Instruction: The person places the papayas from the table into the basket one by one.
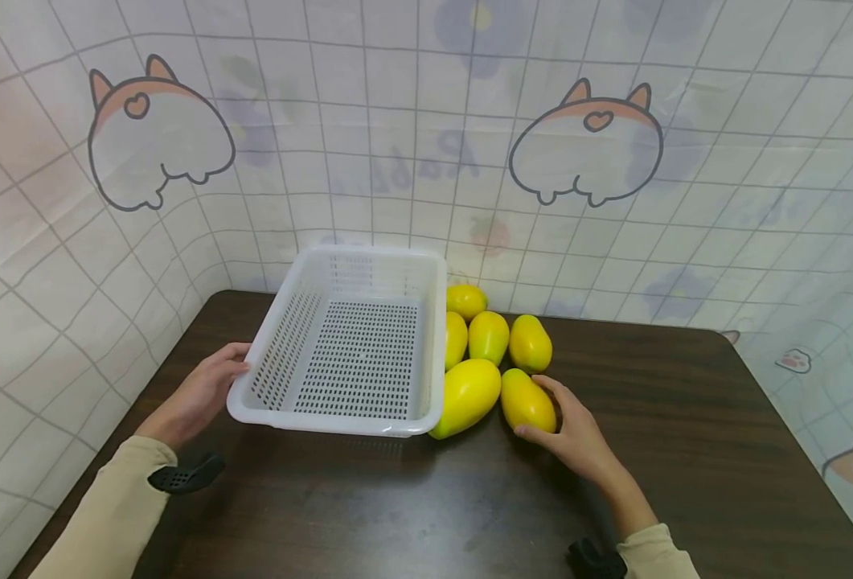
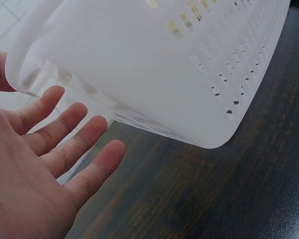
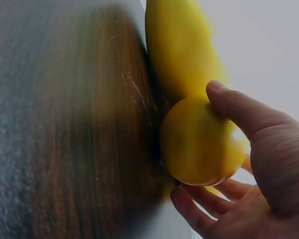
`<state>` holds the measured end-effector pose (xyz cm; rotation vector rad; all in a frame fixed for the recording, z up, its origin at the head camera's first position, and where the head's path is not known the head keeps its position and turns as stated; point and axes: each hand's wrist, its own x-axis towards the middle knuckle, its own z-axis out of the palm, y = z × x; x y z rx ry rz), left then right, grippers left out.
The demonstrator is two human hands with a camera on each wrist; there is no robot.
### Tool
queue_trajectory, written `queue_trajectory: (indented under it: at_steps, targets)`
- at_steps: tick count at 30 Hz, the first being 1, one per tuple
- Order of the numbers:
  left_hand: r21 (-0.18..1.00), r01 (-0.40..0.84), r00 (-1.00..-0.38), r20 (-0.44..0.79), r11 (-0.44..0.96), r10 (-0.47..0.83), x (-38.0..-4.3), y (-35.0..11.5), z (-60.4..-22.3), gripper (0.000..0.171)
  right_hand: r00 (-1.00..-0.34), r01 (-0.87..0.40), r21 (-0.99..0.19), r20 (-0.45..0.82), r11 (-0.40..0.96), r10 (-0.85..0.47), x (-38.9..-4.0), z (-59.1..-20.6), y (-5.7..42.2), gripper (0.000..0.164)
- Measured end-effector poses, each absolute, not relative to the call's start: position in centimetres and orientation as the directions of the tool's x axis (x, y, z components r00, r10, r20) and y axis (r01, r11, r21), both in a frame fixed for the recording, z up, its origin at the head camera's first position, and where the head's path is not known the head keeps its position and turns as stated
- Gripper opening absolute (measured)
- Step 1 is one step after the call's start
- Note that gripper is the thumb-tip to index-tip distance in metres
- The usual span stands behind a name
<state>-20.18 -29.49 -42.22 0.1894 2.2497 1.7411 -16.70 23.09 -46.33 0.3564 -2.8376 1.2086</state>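
Observation:
A white perforated plastic basket [image 1: 361, 354] holds nothing inside and stands left of the mangoes. At its left rim, my left hand [image 1: 205, 390] grips the edge; the left wrist view shows the thumb at the rim of the basket [image 2: 134, 64] and the other fingers [image 2: 102, 159] spread below it. My right hand [image 1: 578, 434] is around a yellow mango [image 1: 527, 402], thumb on the near side and fingers on the far side. Close up, the mango [image 3: 202, 142] sits between thumb and fingers, touching or nearly touching a larger mango [image 3: 182, 45].
Several other yellow mangoes [image 1: 488, 338] lie beside the basket's right wall, which partly hides some. A dark wooden table [image 1: 426, 515] carries everything. Behind it and at both sides hangs a white gridded curtain [image 1: 397, 121] with cartoon prints.

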Motion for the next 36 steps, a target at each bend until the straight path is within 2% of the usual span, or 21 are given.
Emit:
queue_trajectory:
  at_steps: [22,36]
  targets:
    - [0.957,-0.076,-0.950,-0.155,0.280,0.270,-20.22,-29.47,-42.09,0.046,-0.977,-0.211,-0.695,0.150,0.687,-0.149,-16.77,-46.18,23.17,0.072]
    - [0.956,-0.075,-0.952,-0.153,0.284,0.264,-20.16,-29.46,-42.17,0.048,-0.971,-0.224,-0.713,0.219,0.665,-0.093,-16.48,-45.49,23.52,0.068]
